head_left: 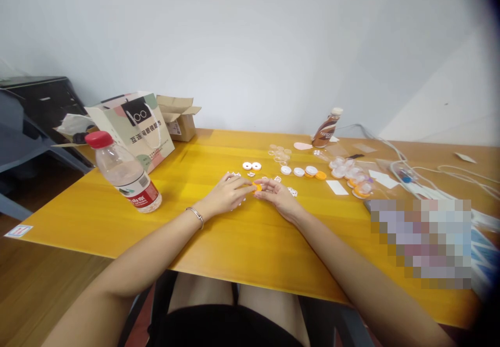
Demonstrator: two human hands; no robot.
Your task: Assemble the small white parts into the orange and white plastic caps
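A small orange round piece [257, 187], like a cap or ring, sits between my two hands above the yellow table. My right hand [280, 198] pinches it between thumb and fingers. From the other side, the bent fingers of my left hand [229, 194] close on its edge, and partly hide it. White perforated discs [292, 191] lie beside my right hand, and others show around my left fingers. Just beyond are two white rings [252, 166]. A row of white round pieces [299, 172] and an orange one [321, 175] lies farther right.
Clear rings [279, 153] lie toward the wall. A red-capped water bottle [128, 177], paper bag [136, 128] and cardboard box [179, 118] stand left. To the right are a brown drink bottle [327, 128], clear and orange cases [344, 169], white cards [337, 187] and cables [402, 157].
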